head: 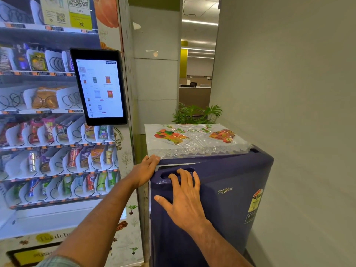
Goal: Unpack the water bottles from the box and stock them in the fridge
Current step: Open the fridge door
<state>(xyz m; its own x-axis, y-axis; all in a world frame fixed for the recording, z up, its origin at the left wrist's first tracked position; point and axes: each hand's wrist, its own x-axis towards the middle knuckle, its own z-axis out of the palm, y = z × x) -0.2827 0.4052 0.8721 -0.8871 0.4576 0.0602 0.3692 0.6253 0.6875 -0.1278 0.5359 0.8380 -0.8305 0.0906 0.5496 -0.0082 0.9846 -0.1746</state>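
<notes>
Barely begun — left hand (146,168) grips the Whirlpool fridge (231,209) at its top corner, right hand (185,197) lies flat-fingered at the door handle (164,175) — no box or bottles in sight.

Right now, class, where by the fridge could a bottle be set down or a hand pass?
The cloth-covered fridge top, between plant and door, bears nothing. Crowded: left hand grips its corner by the vending machine.

Top of the dark blue fridge (231,170) carries one white lace-edged cloth (194,132) printed with fruit, lying flat under a clear crinkled plastic sheet (202,148), its lace border overhanging the front edge.
</notes>
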